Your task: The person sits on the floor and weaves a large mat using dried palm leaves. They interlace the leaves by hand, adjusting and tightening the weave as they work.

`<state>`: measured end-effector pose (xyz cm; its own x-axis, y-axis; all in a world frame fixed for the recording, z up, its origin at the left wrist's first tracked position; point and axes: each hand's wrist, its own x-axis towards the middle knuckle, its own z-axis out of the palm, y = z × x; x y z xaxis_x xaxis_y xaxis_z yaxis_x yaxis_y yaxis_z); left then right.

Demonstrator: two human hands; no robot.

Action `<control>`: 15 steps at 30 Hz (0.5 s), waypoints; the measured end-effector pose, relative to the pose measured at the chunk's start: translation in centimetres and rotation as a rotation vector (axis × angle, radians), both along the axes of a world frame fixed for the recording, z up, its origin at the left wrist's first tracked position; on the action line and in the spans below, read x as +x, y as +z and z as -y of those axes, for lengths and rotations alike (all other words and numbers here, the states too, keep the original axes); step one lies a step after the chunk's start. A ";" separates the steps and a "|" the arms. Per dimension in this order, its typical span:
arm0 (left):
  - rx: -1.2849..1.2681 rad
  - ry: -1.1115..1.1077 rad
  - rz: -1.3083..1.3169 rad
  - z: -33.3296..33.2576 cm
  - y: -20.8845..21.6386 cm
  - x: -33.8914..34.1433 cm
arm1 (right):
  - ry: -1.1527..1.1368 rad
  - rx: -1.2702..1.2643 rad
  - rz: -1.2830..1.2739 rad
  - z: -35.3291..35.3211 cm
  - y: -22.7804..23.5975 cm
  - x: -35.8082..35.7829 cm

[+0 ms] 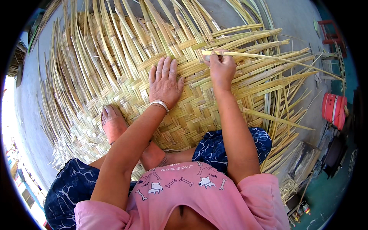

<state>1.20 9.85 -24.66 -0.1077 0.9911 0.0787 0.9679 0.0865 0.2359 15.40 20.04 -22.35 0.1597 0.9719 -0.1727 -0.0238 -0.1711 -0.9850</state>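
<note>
A half-woven mat [188, 115] of split cane strips spreads over the floor under my hands, with a tight diagonal weave in its near part. My left hand [165, 81] lies flat on the weave, fingers stretched forward and a silver bangle at the wrist. To its right, my right hand [220, 69] is closed in a pinch on a long pale cane strip [260, 56]. That strip's short end points left above the weave, and its long end runs off to the right. Loose cane strips [119, 42] fan out from the mat's far and right sides.
My bare foot [115, 124] rests on the mat left of my left forearm. At the right stand a red container [334, 110] with a pale band and a small red stool [332, 32]. A wooden block [304, 159] lies near the right edge among scraps.
</note>
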 end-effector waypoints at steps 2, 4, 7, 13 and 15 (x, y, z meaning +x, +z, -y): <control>-0.003 0.000 0.002 0.0 0.2 0.0 | 0.011 -0.053 -0.002 -0.4 -0.3 0.3; 0.002 0.000 0.009 0.0 0.3 0.1 | 0.017 -0.089 0.001 -0.9 -0.4 0.5; 0.005 -0.001 0.000 -0.1 0.2 0.2 | 0.055 -0.109 0.070 -1.4 -0.4 0.9; 0.012 0.000 -0.009 -0.1 0.1 0.2 | 0.212 -0.126 0.371 -2.3 0.0 1.6; 0.020 -0.002 -0.015 -0.1 -0.1 0.2 | 0.196 -0.231 0.058 -2.7 0.7 2.6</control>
